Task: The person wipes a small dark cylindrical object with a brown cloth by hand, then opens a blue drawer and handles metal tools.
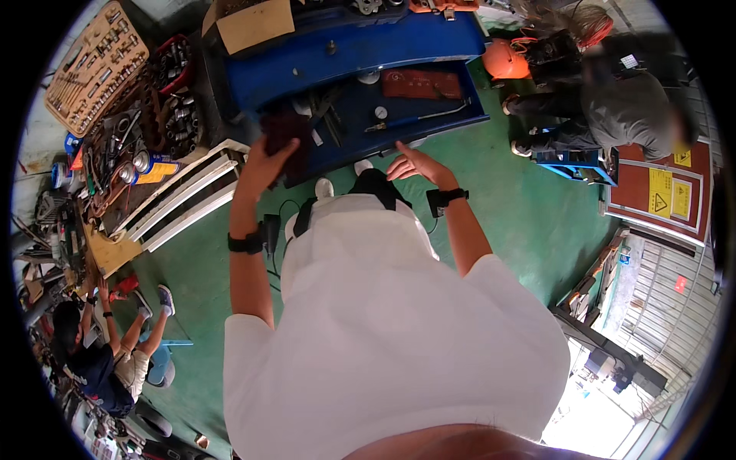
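A dark red, bunched item [287, 135], apparently a cloth, is gripped in my left hand [267, 167] over the left end of a pulled-out blue drawer [402, 135]. My right hand [420, 165] holds nothing and hovers in front of the drawer's edge, fingers apart. Inside the drawer lie a red flat pouch [422, 84] bearing writing and a small round dial gauge [380, 112]. Beside the gauge is a blue-handled tool with a metal tube [414, 121]. Dark metal tools [330, 123] lie near my left hand, partly hidden by the item.
A blue bench top [356, 49] rises behind the drawer, with a cardboard box [256, 26] on it. Left are a socket set case [98, 66] and spray cans [149, 167]. One person [621, 115] bends at right; another [103, 362] sits at lower left.
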A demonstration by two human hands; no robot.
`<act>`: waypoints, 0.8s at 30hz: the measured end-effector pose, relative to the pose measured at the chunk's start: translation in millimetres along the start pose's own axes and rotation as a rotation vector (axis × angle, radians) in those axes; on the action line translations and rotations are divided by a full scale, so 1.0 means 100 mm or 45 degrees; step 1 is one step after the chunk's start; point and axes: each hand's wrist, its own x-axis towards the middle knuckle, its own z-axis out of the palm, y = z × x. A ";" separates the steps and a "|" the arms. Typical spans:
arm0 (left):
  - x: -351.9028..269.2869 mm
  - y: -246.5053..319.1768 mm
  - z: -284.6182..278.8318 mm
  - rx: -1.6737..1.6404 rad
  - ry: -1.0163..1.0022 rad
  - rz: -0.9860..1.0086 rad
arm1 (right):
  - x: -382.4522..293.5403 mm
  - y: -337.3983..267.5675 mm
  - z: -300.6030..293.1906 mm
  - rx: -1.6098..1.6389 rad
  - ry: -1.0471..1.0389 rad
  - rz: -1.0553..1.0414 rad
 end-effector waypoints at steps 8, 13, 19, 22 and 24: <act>0.16 0.32 1.36 0.380 -0.416 0.324 | -0.24 -0.44 0.48 0.722 -0.223 -0.512; 0.27 0.36 1.68 0.500 -0.415 0.671 | -0.42 -0.45 0.33 0.884 0.162 -0.655; 0.43 0.24 1.64 0.747 -0.410 0.652 | -0.61 -0.21 -0.71 0.898 0.631 -0.911; 0.46 0.04 1.40 0.916 -0.452 0.283 | -0.73 0.02 -1.53 0.696 0.955 -0.865; 0.44 -0.09 1.33 1.041 -0.387 0.193 | -0.76 0.23 -2.14 0.046 1.472 -0.474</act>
